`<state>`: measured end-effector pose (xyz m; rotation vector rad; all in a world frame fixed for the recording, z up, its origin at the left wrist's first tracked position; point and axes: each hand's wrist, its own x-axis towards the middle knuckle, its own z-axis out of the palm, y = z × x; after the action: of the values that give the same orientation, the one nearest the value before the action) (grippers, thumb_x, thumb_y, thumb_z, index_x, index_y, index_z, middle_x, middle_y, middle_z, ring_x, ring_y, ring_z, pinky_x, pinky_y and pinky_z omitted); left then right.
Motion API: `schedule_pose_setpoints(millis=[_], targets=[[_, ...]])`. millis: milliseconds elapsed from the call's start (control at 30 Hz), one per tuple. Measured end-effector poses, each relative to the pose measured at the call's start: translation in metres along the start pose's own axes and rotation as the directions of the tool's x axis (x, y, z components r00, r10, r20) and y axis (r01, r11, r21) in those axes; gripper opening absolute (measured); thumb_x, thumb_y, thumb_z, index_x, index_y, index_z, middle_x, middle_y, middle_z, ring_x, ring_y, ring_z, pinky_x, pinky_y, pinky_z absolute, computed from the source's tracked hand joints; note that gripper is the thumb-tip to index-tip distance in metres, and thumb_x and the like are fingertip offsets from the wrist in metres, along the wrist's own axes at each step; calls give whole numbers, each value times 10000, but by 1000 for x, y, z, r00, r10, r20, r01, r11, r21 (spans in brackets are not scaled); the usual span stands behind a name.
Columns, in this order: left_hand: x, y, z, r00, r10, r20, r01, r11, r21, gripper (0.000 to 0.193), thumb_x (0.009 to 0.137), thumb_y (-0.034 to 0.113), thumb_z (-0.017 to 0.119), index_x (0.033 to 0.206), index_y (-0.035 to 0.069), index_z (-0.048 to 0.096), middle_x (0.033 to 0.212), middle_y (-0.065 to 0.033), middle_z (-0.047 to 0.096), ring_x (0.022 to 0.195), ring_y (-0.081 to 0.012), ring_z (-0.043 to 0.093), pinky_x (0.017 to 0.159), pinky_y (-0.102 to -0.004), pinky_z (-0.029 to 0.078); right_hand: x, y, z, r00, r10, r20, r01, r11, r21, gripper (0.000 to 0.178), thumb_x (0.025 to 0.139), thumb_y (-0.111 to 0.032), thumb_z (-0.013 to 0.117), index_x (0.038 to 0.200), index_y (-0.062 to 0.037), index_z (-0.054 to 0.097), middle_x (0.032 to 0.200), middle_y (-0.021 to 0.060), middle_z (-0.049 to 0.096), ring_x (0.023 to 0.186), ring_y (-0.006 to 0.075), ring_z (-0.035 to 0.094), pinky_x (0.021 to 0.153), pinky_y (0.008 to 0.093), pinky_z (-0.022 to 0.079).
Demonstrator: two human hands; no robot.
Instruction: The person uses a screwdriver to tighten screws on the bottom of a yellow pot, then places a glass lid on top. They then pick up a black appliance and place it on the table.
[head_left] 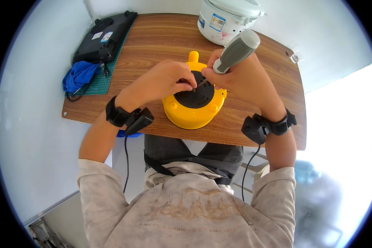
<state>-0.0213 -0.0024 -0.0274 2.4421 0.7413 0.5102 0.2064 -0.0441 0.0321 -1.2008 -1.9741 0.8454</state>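
A yellow appliance [194, 108] lies upturned near the front edge of the wooden table [161, 37], its black base plate [195, 96] facing up; the work in hand appears to be driving or removing a screw in that plate. The right hand [235, 76] is wrapped fully round the grey handle of a screwdriver [237, 51], whose thin shaft slants down and left to the plate; the left hand [169, 80] rests on the plate's upper left part, thumb and forefinger pinched narrowly at the shaft tip; whether a screw sits between them cannot be told, the spot being too small.

Judgement on method: the shaft now stands well tilted; the bit would seat better if brought nearer upright over the screw head, with downward pressure held along the shaft; the left fingers serve well as a guide but should stay clear of the tip; the housing is rounded and unclamped, so the left palm ought to bear on it against turning.

Containers: a white rice cooker [227, 18] stands at the far edge of the table with its lid down, contents not visible; the yellow housing is closed by its plate, interior likewise hidden.

Also present: a black flat appliance [105, 37] on a green cutting mat [105, 80] at the far left; a blue cloth [80, 75] beside it; black wrist straps on both forearms.
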Motion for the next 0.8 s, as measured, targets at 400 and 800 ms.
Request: schedule_pose_setpoints(millis=[400, 800], targets=[[21, 10, -2, 954, 91, 285, -234, 819, 523, 143, 929, 142, 652, 875, 23, 709, 823, -133, 686, 781, -311, 685, 747, -385, 558, -10, 6, -10, 999, 5, -38, -6, 999, -32, 218, 840, -172, 765, 895, -7, 634, 667, 78, 667, 596, 185, 694, 558, 288, 514], [27, 14, -7, 958, -16, 286, -114, 894, 433, 175, 818, 156, 652, 742, -2, 659, 745, -178, 649, 694, -347, 651, 669, -416, 530, -15, 14, -15, 999, 44, -22, -44, 999, -12, 216, 868, -165, 773, 911, -15, 624, 671, 71, 676, 602, 165, 691, 573, 280, 521]])
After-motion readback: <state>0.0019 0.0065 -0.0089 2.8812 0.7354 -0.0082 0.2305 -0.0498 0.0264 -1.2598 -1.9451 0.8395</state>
